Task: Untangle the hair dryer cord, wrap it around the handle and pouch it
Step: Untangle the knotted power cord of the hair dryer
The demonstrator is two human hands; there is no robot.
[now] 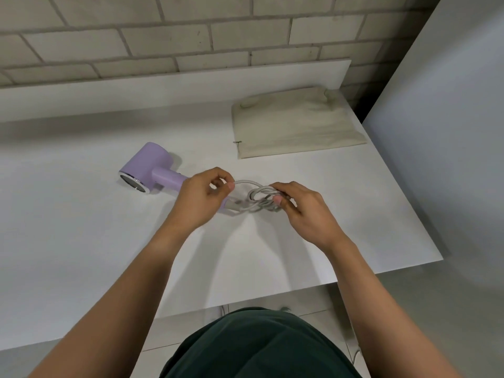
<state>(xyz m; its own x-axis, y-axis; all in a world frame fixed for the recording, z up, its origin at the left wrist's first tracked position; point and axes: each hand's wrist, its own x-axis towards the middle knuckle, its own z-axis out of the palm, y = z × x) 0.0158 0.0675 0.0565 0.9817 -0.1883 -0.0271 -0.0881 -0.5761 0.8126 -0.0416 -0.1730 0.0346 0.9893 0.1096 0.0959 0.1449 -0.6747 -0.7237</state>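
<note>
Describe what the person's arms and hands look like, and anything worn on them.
Both the left hand and the right hand are bare: no gloves, and no rings, watch or bracelet show. The forearms are uncovered as far as the frame shows, with no sleeve in view. The only clothing visible is a dark green garment at the bottom edge.

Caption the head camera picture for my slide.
Left hand and right hand pinch a tangled white cord beside a purple hair dryer; a cloth pouch lies farther back.
</note>
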